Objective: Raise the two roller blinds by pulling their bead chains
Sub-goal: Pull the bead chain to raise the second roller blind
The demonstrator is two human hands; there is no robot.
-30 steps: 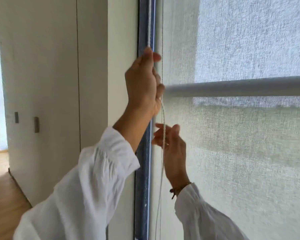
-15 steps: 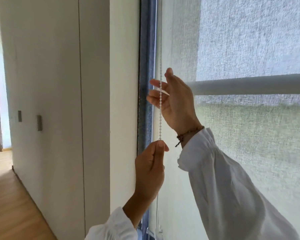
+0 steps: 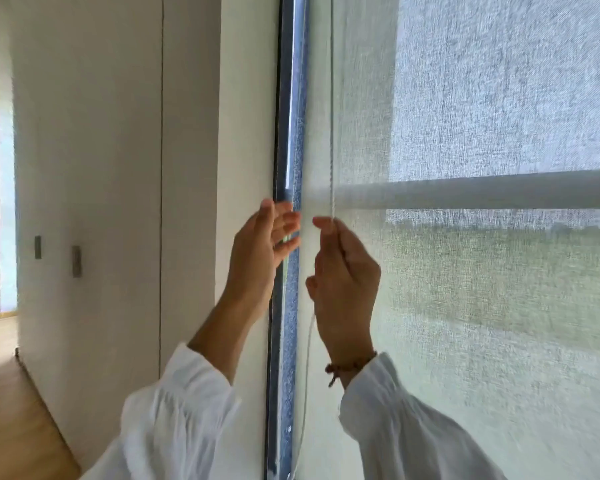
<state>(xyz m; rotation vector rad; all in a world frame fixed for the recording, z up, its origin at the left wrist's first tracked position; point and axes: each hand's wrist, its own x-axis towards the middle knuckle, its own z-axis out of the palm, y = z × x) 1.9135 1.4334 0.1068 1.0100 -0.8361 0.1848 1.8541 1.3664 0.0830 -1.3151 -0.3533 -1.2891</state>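
A sheer white roller blind [image 3: 482,323] covers the window on the right, and the grey bottom bar [image 3: 482,194] of a second blind crosses it at mid height. The white bead chain [image 3: 332,133] hangs down the blind's left edge. My right hand [image 3: 343,282] pinches the chain between thumb and forefinger just below the bar, and the chain trails down past my wrist. My left hand [image 3: 262,254] is beside it to the left, fingers spread, holding nothing, in front of the dark window frame [image 3: 286,98].
A white wall [image 3: 246,133] adjoins the frame on the left. White cupboard doors with two small handles [image 3: 76,261] run further left. A wooden floor [image 3: 11,410] lies at the lower left, and a passage opens at the far left.
My right hand has come down along the chain, pulling it. My left hand has let go of the chain below and risen, fingers now spread, beside the right hand.
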